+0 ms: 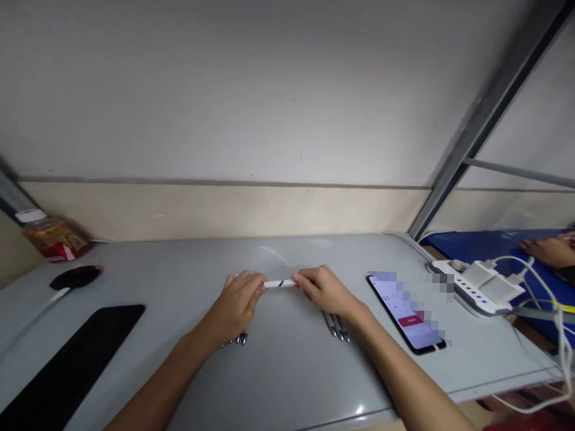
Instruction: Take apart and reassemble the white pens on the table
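A slim white pen (279,283) with a dark band near its middle is held level between my two hands, just over the grey table. My left hand (238,302) pinches its left end; my right hand (323,289) grips the right end between thumb and fingers. Both ends are hidden in the fingers. Under my right wrist lie several slim silver-ended pens (336,327), side by side and partly covered. More silver ends (242,338) show from beneath my left hand, the rest of them out of sight.
A lit phone (409,317) lies right of my right arm, beside a white power strip (473,288) with plugs and cables. At left are a long black flat object (75,365), a dark round item (75,277) on a white cable, and a drink bottle (55,237). Another person's hands (553,251) rest at far right.
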A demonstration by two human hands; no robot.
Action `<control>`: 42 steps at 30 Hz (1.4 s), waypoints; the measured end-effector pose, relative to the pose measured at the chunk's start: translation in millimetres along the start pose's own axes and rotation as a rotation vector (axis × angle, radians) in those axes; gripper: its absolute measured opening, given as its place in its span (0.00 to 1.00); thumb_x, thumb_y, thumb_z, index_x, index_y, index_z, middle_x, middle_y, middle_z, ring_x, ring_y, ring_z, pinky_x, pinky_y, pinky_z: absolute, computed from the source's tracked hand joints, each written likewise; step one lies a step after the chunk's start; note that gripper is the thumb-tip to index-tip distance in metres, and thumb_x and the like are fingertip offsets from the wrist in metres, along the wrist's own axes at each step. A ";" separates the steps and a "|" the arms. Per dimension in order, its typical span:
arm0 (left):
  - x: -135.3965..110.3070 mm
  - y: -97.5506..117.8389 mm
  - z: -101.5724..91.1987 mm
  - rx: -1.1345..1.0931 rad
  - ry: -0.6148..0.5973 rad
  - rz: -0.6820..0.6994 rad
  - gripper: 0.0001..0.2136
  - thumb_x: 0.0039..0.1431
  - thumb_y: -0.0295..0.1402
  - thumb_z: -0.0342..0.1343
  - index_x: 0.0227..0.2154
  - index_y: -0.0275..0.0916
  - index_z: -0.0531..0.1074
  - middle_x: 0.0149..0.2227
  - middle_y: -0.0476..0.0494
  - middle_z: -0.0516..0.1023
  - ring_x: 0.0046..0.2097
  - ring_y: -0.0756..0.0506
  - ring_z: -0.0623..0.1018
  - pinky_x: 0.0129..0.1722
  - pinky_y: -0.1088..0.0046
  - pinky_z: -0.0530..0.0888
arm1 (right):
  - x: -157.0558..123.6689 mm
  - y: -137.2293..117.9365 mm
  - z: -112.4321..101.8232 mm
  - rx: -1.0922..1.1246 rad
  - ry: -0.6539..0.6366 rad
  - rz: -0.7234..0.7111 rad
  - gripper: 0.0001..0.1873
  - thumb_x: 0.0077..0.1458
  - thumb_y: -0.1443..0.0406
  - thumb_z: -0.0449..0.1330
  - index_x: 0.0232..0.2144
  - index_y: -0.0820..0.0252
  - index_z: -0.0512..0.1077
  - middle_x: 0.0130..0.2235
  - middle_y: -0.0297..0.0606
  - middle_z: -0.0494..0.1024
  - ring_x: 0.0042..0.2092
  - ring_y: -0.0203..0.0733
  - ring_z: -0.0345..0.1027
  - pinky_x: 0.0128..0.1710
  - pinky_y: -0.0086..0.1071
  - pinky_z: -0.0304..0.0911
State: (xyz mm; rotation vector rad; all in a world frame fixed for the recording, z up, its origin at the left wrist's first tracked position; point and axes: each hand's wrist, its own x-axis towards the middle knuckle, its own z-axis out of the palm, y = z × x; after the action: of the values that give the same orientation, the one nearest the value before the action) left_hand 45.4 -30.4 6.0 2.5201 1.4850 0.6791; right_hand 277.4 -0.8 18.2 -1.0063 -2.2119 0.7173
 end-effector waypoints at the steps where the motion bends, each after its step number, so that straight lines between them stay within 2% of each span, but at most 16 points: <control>1: 0.2 -1.0 0.3 -0.010 -0.001 -0.004 0.14 0.67 0.35 0.36 0.33 0.41 0.66 0.32 0.48 0.71 0.37 0.46 0.69 0.41 0.66 0.62 | 0.1 0.3 0.7 -0.014 0.025 -0.035 0.17 0.61 0.55 0.53 0.36 0.61 0.74 0.25 0.32 0.72 0.26 0.33 0.60 0.28 0.27 0.55; 4: 0.8 -3.4 0.3 -0.055 -0.010 -0.029 0.13 0.67 0.36 0.37 0.31 0.41 0.65 0.31 0.49 0.71 0.35 0.46 0.70 0.39 0.67 0.64 | 0.3 1.0 2.2 -0.059 0.085 -0.181 0.17 0.56 0.57 0.60 0.47 0.56 0.72 0.36 0.37 0.76 0.33 0.37 0.66 0.35 0.29 0.59; 7: 1.1 -5.4 -0.6 -0.095 -0.024 -0.024 0.12 0.66 0.33 0.39 0.30 0.41 0.65 0.29 0.50 0.72 0.32 0.47 0.70 0.36 0.69 0.65 | -0.3 -0.2 3.4 -0.083 0.090 -0.246 0.13 0.61 0.60 0.54 0.44 0.56 0.74 0.38 0.39 0.77 0.37 0.38 0.68 0.39 0.30 0.59; 10: 1.2 -7.4 -0.4 -0.064 -0.006 -0.001 0.10 0.62 0.27 0.40 0.28 0.40 0.64 0.28 0.49 0.72 0.32 0.47 0.70 0.35 0.70 0.65 | -2.1 -3.7 4.2 -0.075 0.047 -0.211 0.15 0.63 0.60 0.51 0.43 0.57 0.75 0.37 0.40 0.78 0.35 0.38 0.68 0.37 0.30 0.58; 14: 1.0 -6.7 0.8 0.019 0.044 0.004 0.10 0.58 0.24 0.41 0.27 0.40 0.65 0.28 0.48 0.73 0.32 0.46 0.70 0.36 0.68 0.65 | -3.3 -8.0 4.9 0.029 0.004 -0.076 0.16 0.61 0.57 0.53 0.38 0.58 0.77 0.27 0.35 0.75 0.27 0.34 0.61 0.29 0.28 0.54; 17: 1.4 1.1 -2.7 -0.007 0.070 0.003 0.10 0.61 0.27 0.41 0.29 0.40 0.67 0.29 0.47 0.73 0.34 0.46 0.71 0.38 0.68 0.66 | 0.0 -8.7 6.7 0.340 0.032 0.063 0.16 0.56 0.54 0.58 0.35 0.60 0.77 0.23 0.32 0.70 0.25 0.33 0.57 0.25 0.27 0.52; 19: 1.7 8.5 -7.4 -0.078 0.046 0.027 0.10 0.64 0.32 0.42 0.33 0.40 0.68 0.31 0.47 0.72 0.35 0.46 0.71 0.39 0.68 0.67 | 4.2 -7.8 8.0 0.637 0.097 0.118 0.15 0.52 0.55 0.61 0.34 0.61 0.75 0.27 0.34 0.72 0.28 0.34 0.62 0.27 0.27 0.56; 21: 1.8 13.7 -11.6 -0.122 0.037 0.072 0.11 0.64 0.35 0.44 0.43 0.42 0.69 0.36 0.46 0.73 0.40 0.45 0.71 0.44 0.67 0.67 | 8.4 -5.3 7.9 0.935 0.183 0.154 0.13 0.53 0.56 0.60 0.36 0.60 0.72 0.35 0.38 0.74 0.35 0.38 0.67 0.33 0.30 0.62; 23: 1.8 13.4 -13.1 -0.115 0.057 0.075 0.13 0.64 0.36 0.43 0.47 0.42 0.67 0.38 0.45 0.73 0.42 0.45 0.71 0.45 0.66 0.66 | 11.1 -0.9 5.9 1.203 0.239 0.210 0.12 0.57 0.57 0.55 0.38 0.58 0.68 0.36 0.38 0.73 0.35 0.38 0.67 0.35 0.32 0.64; 25: 1.9 7.6 -11.3 -0.029 0.120 0.003 0.12 0.64 0.37 0.44 0.45 0.41 0.67 0.39 0.45 0.73 0.42 0.44 0.70 0.45 0.65 0.66 | 11.6 4.8 2.3 1.406 0.261 0.263 0.10 0.58 0.59 0.53 0.40 0.56 0.66 0.27 0.31 0.67 0.25 0.33 0.60 0.26 0.28 0.61; 27: 1.8 -0.8 -7.8 0.111 0.161 -0.065 0.10 0.62 0.37 0.46 0.42 0.41 0.68 0.39 0.44 0.73 0.44 0.42 0.69 0.44 0.62 0.65 | 10.5 9.9 -1.5 1.509 0.274 0.255 0.11 0.58 0.60 0.54 0.44 0.52 0.64 0.23 0.26 0.58 0.19 0.29 0.48 0.17 0.22 0.49; 29: 1.4 -7.9 -4.5 0.207 0.144 -0.116 0.09 0.60 0.36 0.47 0.40 0.42 0.68 0.42 0.43 0.73 0.45 0.40 0.68 0.43 0.60 0.63 | 8.9 12.6 -4.3 1.533 0.278 0.225 0.15 0.58 0.61 0.56 0.47 0.47 0.61 0.22 0.24 0.53 0.18 0.28 0.40 0.15 0.20 0.39; 31: 0.7 -11.9 -2.3 0.257 0.117 -0.142 0.09 0.58 0.34 0.49 0.41 0.43 0.68 0.44 0.43 0.72 0.47 0.38 0.68 0.43 0.59 0.63 | 7.8 12.8 -5.6 1.520 0.268 0.213 0.16 0.57 0.60 0.57 0.47 0.44 0.60 0.22 0.24 0.51 0.18 0.28 0.37 0.15 0.20 0.35; 42: 0.0 -13.1 2.6 0.298 0.071 -0.180 0.12 0.56 0.35 0.49 0.43 0.44 0.68 0.46 0.42 0.71 0.48 0.38 0.66 0.43 0.59 0.60 | 7.1 7.3 -4.1 1.499 0.230 0.165 0.14 0.59 0.60 0.56 0.47 0.43 0.60 0.23 0.25 0.52 0.19 0.28 0.36 0.16 0.21 0.33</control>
State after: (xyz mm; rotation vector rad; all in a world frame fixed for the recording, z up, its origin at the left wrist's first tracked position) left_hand 36.2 -23.6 -0.7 2.5447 1.9395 0.5597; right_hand 280.0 9.9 18.1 -0.3833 -0.8543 1.7674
